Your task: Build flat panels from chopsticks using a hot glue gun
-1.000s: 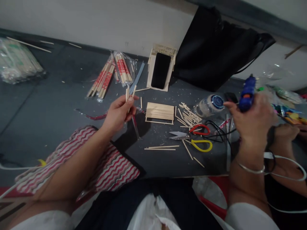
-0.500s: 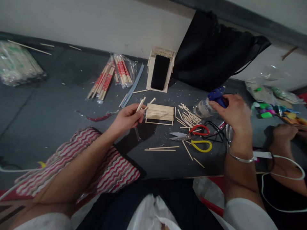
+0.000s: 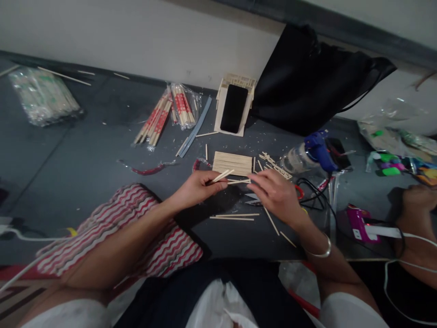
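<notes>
My left hand (image 3: pixel 200 187) is closed around a few thin wooden sticks (image 3: pixel 223 175), which stick out past its thumb toward the right. Just beyond is a small flat panel of wooden sticks (image 3: pixel 233 163) laid side by side, with another stick along its near edge. My right hand (image 3: pixel 276 193) reaches to the panel's near right corner, its fingers somewhat apart; whether they touch the edge stick I cannot tell. Beneath this hand, the scissors (image 3: pixel 251 199) are mostly hidden. A blue glue gun (image 3: pixel 319 148) rests on a clear jar (image 3: pixel 297 158) further right.
Cut sticks (image 3: pixel 273 165) lie scattered right of the panel. Behind it, a phone (image 3: pixel 234 108) leans on a stick-built piece. Packaged chopsticks (image 3: pixel 155 118), a black bag (image 3: pixel 314 82), a striped cloth (image 3: pixel 170 248), a pink device (image 3: pixel 362 225) with cables, and another person's hand (image 3: pixel 419 198) surround the area.
My right hand has let go of the glue gun and moved left to the panel. The left hand has come down and right, still holding sticks. The view has shifted slightly.
</notes>
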Demonstrator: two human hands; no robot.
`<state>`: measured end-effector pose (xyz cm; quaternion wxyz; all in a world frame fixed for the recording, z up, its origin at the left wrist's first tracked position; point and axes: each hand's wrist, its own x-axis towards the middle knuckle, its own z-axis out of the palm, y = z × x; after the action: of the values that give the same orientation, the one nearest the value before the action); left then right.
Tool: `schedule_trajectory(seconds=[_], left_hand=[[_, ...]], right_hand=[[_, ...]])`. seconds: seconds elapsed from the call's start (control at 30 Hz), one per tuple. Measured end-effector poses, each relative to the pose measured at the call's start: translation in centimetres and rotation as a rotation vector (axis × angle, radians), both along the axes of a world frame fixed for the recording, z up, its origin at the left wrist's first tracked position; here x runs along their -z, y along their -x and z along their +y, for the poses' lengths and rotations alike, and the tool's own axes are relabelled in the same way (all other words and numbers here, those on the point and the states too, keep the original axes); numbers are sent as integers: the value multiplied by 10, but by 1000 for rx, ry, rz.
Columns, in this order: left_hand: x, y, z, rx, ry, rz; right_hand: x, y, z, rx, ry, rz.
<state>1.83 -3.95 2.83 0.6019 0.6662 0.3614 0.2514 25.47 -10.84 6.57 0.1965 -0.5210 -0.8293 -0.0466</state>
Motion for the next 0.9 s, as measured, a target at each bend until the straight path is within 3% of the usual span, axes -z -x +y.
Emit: schedule_trajectory(seconds=[0.2,0.37,0.47,0.63,0.9], left_hand=[[3,-1,3,30,1,39],[2,20,29,-212,-92,228],[4,26,37,-241,-95,349],[14,23,36,-155,-94,440],[25,23,33,-129,-205,433]], right_hand=[[22,3,14,-114,51,7],[44,-12,20,22,9,58],[53,-16,22,32,5,53],[54,-14,22,-1,-8,-2],[54,-9,19,52,-18,-133]])
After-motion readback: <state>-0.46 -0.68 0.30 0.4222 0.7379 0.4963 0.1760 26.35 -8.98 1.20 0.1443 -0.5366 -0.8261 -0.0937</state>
